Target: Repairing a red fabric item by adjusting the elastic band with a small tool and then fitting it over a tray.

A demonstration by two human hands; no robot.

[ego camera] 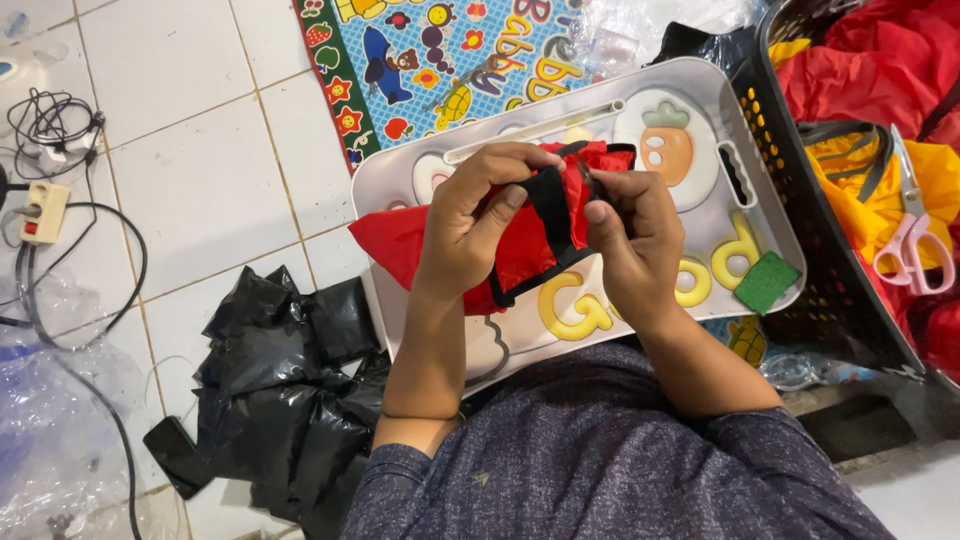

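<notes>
Nearest the camera was the person's dark blue speckled sleeve [600, 450], both forearms reaching up from it. To the left of the sleeve a heap of black plastic bags [280, 390] lay on the white tiled floor [200, 150], and clear plastic wrap [50, 420] lay crumpled further left.

Above the lap sat a small white lap desk [640, 330] printed with yellow letters and a carrot picture. Over it the left hand [465, 215] and the right hand [625, 235] held a red fabric piece with black trim [530, 235]. The fingers of the left hand were clenched on the upper edge of the cloth, thumb pressed against the black trim. The fingers of the right hand pinched a thin black strap at the cloth's top right corner. The rest of the red cloth hung out to the left, past the desk's edge.

A green square sponge [768, 282] lay on the desk's right end. Just beside the desk on the right stood a black perforated basket [800, 200] filled with red and yellow fabric, pink-handled scissors [912, 225] resting on top.

Farther off, a colourful alphabet mat [430, 60] lay on the floor beyond the desk, and a power strip [40, 212] with tangled black cables sat at the far left.
</notes>
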